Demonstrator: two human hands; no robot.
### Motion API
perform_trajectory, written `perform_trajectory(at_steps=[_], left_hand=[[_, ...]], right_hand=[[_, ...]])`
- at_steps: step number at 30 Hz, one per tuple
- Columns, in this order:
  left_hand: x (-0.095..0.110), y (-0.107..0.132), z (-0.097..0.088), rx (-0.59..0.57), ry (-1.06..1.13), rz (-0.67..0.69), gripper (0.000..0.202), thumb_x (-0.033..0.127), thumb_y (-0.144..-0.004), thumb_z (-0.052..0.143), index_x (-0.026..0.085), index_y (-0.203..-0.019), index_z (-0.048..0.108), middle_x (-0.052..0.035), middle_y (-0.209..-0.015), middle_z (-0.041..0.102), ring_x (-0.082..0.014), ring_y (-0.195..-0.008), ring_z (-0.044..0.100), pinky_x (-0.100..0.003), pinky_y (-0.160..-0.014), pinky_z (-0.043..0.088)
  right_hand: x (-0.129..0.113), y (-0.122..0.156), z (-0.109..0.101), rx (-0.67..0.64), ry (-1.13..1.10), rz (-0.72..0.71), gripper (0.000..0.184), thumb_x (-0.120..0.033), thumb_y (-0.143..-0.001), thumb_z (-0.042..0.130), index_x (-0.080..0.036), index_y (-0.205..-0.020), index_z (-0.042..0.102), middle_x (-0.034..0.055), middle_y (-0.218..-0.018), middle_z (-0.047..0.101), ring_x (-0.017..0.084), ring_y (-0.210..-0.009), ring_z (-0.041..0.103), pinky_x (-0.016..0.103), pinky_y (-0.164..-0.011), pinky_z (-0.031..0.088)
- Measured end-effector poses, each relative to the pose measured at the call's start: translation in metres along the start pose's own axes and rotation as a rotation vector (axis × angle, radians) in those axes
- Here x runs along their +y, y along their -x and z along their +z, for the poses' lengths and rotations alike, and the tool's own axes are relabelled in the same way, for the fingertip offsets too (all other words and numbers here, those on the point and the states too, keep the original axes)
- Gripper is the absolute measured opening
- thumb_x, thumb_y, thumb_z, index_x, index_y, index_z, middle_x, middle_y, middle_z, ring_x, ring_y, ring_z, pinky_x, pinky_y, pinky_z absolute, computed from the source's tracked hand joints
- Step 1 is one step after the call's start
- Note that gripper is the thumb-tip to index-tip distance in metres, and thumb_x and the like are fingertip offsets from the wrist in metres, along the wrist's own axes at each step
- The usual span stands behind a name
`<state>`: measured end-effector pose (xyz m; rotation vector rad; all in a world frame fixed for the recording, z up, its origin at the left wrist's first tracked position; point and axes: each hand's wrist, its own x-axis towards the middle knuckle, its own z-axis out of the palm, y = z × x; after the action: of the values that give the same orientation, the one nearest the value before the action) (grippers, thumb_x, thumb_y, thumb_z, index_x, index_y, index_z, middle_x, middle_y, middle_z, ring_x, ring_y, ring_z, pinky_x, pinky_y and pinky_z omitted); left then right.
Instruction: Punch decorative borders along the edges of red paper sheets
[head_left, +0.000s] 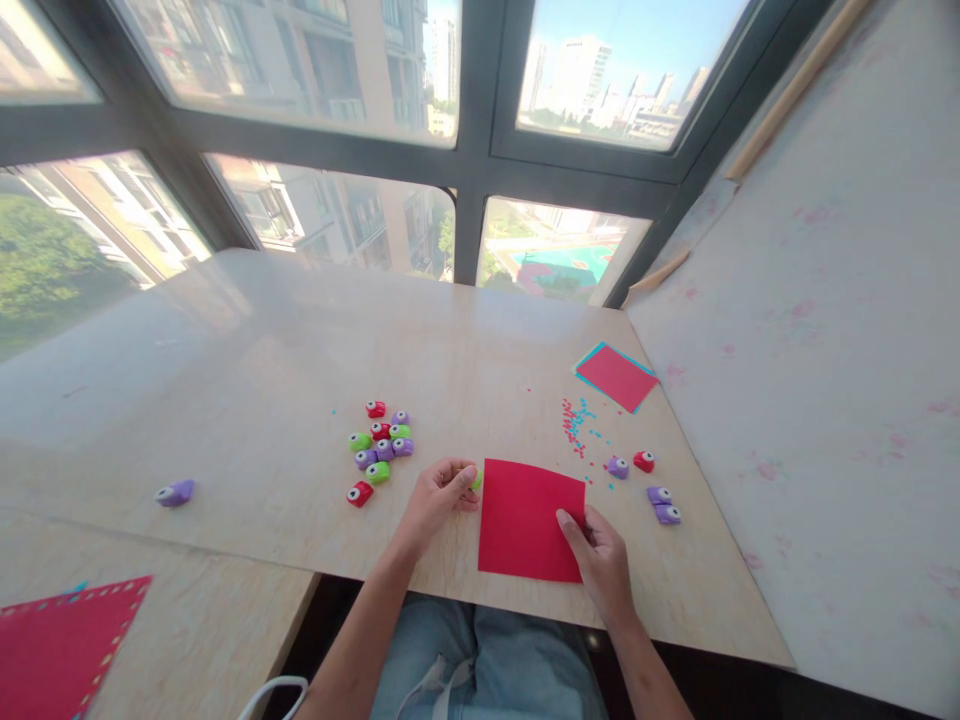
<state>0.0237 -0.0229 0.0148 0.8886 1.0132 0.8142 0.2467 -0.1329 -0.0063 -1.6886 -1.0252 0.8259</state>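
Head view: a red square paper sheet point(521, 520) is near the tabletop point(262, 400) front edge, clamped in the right hand point(602, 555), thumb uppermost; the left hand point(442, 495) pinches a small green plastic punch point(477, 480) beside it. Tiny red and blue paper bits point(572, 432) lie nearer the right edge.

1. Dark grey window frame point(471, 180), several panes, spans back and left.
2. Outside: apartment block point(330, 70), pale towers point(581, 75), trees point(45, 265), turquoise-and-red court point(562, 268), blue sky point(645, 25).
3. Right wall point(847, 350): whitish, faint pink floral pattern, brown strip point(799, 90) along window-side edge.
4. Tabletop point(247, 400): beige, glossy, marbled, below windows.
5. Bright daylight; soft reflections on tabletop.
6. Dark under front edge.
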Motion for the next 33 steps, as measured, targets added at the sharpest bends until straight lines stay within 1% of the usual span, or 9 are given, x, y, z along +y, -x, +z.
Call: perform_trajectory(at_steps=[4,8,10,13,15,17,21,27,33], left_hand=[[0.001,-0.001,0.005,0.053,-0.023,0.023,0.046,0.055,-0.069,0.077,0.015,-0.088,0.066,-0.0006,-0.077,0.064,-0.0135,-0.065,0.064,-0.027,-0.063,0.058],[-0.006,-0.001,0.008,0.100,-0.072,0.049,0.049,0.054,-0.071,0.075,0.015,-0.099,0.068,-0.0041,-0.087,0.068,-0.0165,-0.072,0.067,-0.030,-0.067,0.060],[-0.011,-0.001,0.010,0.131,-0.128,0.065,0.051,0.054,-0.073,0.072,0.014,-0.105,0.067,-0.0052,-0.087,0.069,-0.0183,-0.075,0.068,-0.032,-0.067,0.060],[-0.019,-0.001,0.012,0.173,-0.293,0.139,0.049,0.053,-0.077,0.068,0.014,-0.106,0.068,-0.0062,-0.081,0.070,-0.0194,-0.070,0.068,-0.030,-0.061,0.058],[-0.023,0.000,0.014,0.201,-0.415,0.218,0.045,0.052,-0.080,0.065,0.013,-0.103,0.069,-0.0070,-0.079,0.070,-0.0181,-0.063,0.066,-0.028,-0.056,0.056],[-0.024,0.000,0.015,0.223,-0.490,0.276,0.043,0.051,-0.083,0.061,0.013,-0.101,0.070,-0.0068,-0.076,0.070,-0.0169,-0.058,0.064,-0.027,-0.053,0.053],[-0.025,0.003,0.015,0.229,-0.488,0.281,0.044,0.053,-0.085,0.058,0.014,-0.104,0.067,-0.0029,-0.065,0.065,-0.0170,-0.052,0.063,-0.026,-0.047,0.051],[-0.025,0.006,0.011,0.264,-0.440,0.265,0.043,0.052,-0.086,0.055,0.015,-0.106,0.066,-0.0057,-0.078,0.068,-0.0149,-0.050,0.061,-0.026,-0.042,0.051],[-0.026,0.006,0.008,0.303,-0.437,0.245,0.049,0.053,-0.087,0.054,0.014,-0.115,0.063,-0.0035,-0.071,0.065,-0.0159,-0.051,0.061,-0.027,-0.044,0.053]], right_hand=[[0.000,-0.001,0.002,0.015,0.034,-0.021,0.037,-0.054,-0.084,0.062,-0.017,-0.077,0.064,0.0045,-0.073,0.066,0.019,-0.064,0.056,0.027,-0.059,0.047],[0.000,-0.001,0.002,0.005,0.075,-0.055,0.038,-0.053,-0.086,0.059,-0.018,-0.073,0.060,0.0025,-0.067,0.061,0.018,-0.062,0.054,0.027,-0.057,0.046],[-0.001,-0.001,0.002,0.028,0.121,-0.089,0.037,-0.053,-0.086,0.058,-0.019,-0.071,0.059,0.0011,-0.063,0.058,0.017,-0.060,0.053,0.027,-0.057,0.045],[-0.002,-0.003,0.003,0.053,0.170,-0.114,0.034,-0.051,-0.087,0.057,-0.018,-0.085,0.063,0.0032,-0.071,0.065,0.019,-0.064,0.058,0.028,-0.062,0.047],[-0.003,-0.005,0.003,0.047,0.177,-0.108,0.037,-0.050,-0.087,0.056,-0.017,-0.102,0.065,0.0065,-0.083,0.071,0.021,-0.072,0.064,0.030,-0.068,0.050],[-0.004,-0.007,0.002,0.033,0.179,-0.097,0.040,-0.049,-0.087,0.055,-0.017,-0.109,0.064,0.0086,-0.089,0.073,0.023,-0.077,0.066,0.031,-0.071,0.051],[-0.007,-0.011,0.000,0.002,0.163,-0.058,0.041,-0.050,-0.085,0.055,-0.015,-0.106,0.065,0.0092,-0.086,0.073,0.024,-0.074,0.067,0.031,-0.068,0.051],[-0.007,-0.009,-0.001,-0.001,0.190,-0.093,0.035,-0.050,-0.087,0.053,-0.017,-0.090,0.065,0.0063,-0.078,0.069,0.021,-0.070,0.064,0.030,-0.067,0.049],[-0.006,-0.008,-0.003,-0.012,0.153,-0.068,0.035,-0.050,-0.087,0.054,-0.017,-0.089,0.065,0.0049,-0.077,0.068,0.021,-0.070,0.062,0.030,-0.067,0.049]])
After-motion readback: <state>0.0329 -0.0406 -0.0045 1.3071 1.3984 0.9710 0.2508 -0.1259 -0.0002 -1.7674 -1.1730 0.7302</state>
